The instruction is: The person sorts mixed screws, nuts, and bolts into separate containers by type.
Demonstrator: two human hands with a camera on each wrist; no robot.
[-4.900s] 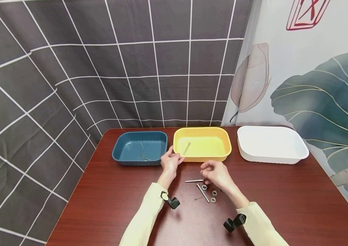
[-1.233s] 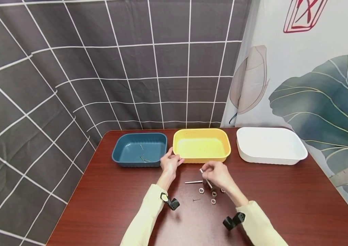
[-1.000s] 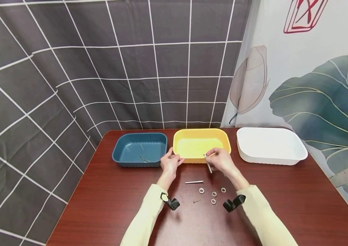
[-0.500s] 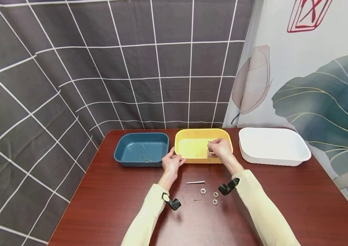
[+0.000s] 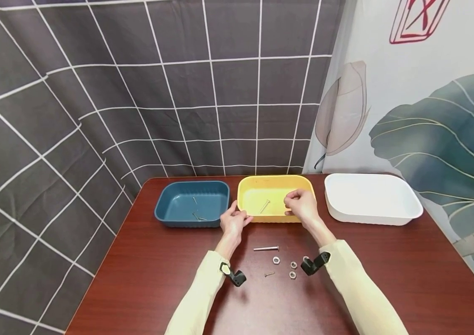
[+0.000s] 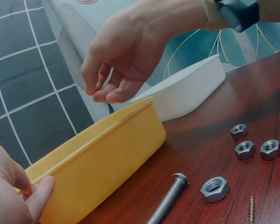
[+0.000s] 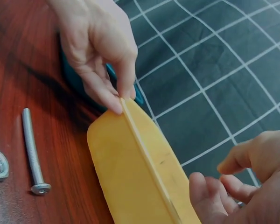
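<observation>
My left hand (image 5: 233,221) pinches the near left rim of the yellow plastic bin (image 5: 276,218), thumb outside. My right hand (image 5: 302,204) hovers over the bin's right side, fingers loosely bent; in the right wrist view its thumb and fingertips (image 7: 200,186) stand apart. A slim bolt (image 5: 265,206) lies inside the bin, left of the right hand. On the table in front are another bolt (image 6: 170,200), several hex nuts (image 6: 215,189) and a small brass-coloured screw (image 6: 251,209).
To the left stands a blue bin (image 5: 191,222) with a few thin screws (image 5: 198,217) inside. A white bin (image 5: 373,217) stands to the right. Behind the bins hang a dark grid-patterned curtain (image 5: 237,121) and a leaf-printed one. The table (image 5: 136,279) is reddish-brown wood.
The right hand picked up a bolt from the table, carried it over the yellow bin and let go; a bolt now lies there. The left hand has kept its hold on the rim.
</observation>
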